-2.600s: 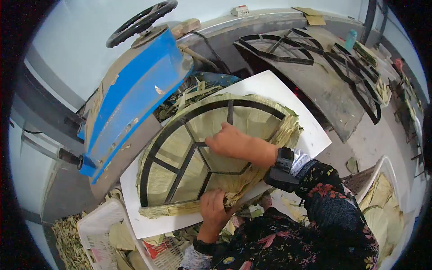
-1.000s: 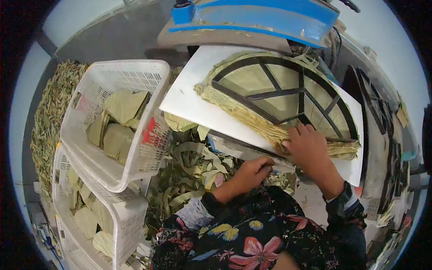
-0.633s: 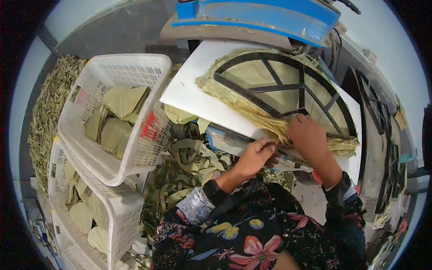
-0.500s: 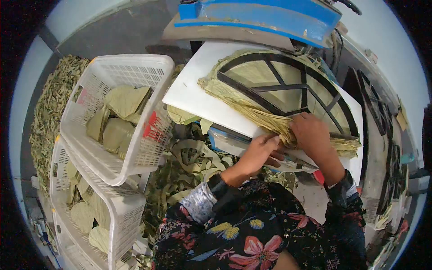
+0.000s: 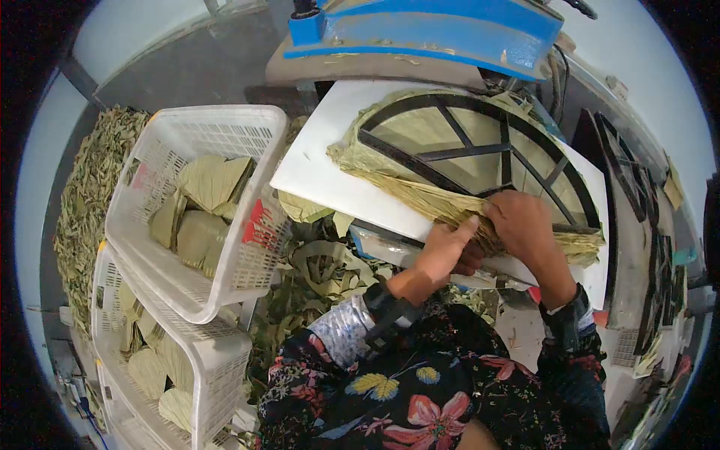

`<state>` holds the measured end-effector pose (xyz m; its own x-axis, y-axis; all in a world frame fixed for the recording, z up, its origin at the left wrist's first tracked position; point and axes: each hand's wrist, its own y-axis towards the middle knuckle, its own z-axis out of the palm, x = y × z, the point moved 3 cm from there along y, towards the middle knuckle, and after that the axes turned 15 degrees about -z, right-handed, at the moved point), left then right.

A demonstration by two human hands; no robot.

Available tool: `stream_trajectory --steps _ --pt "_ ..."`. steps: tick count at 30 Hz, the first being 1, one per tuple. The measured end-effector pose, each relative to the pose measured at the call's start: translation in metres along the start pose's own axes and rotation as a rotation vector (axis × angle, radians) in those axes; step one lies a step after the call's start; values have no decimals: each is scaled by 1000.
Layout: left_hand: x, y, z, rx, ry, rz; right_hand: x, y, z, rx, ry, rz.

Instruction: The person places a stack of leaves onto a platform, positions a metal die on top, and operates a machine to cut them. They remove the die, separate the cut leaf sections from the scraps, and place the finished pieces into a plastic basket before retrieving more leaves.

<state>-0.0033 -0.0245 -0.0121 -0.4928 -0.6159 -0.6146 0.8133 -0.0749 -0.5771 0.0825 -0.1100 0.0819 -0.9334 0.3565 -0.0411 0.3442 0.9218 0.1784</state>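
A stack of dried leaves (image 5: 397, 191) lies on a white board (image 5: 311, 161). On top of it rests a black fan-shaped frame (image 5: 465, 151) with inner bars, a cutting die by its look. At the near edge of the stack, my left hand (image 5: 448, 251) grips the bunched leaf ends, its thumb uppermost and its other fingers partly hidden. Just right of it, my right hand (image 5: 519, 223) has its fingers curled over the same leaves, close to the lower bar of the frame.
Blue machinery (image 5: 427, 34) overhangs the board's far side. A white basket (image 5: 161, 124) of cut leaf pieces stands at left, over another basket (image 5: 225, 360). Leaf scraps (image 5: 322, 266) lie below the board. More black frames (image 5: 626, 169) lean at right. A leaf heap (image 5: 90, 202) borders the far left.
My left hand has shifted slightly up and right, closer to the right hand on the leaves. The camera view has tilted a little; the frame stays in place on the stack.
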Motion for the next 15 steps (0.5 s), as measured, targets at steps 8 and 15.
stream_trajectory --steps 8,15 --pt "-2 -10 -14 -91 151 170 1 -2 0 13 -59 78" --pt "-32 -26 -20 -92 50 32 -2 -1 -13 -25 11 84"
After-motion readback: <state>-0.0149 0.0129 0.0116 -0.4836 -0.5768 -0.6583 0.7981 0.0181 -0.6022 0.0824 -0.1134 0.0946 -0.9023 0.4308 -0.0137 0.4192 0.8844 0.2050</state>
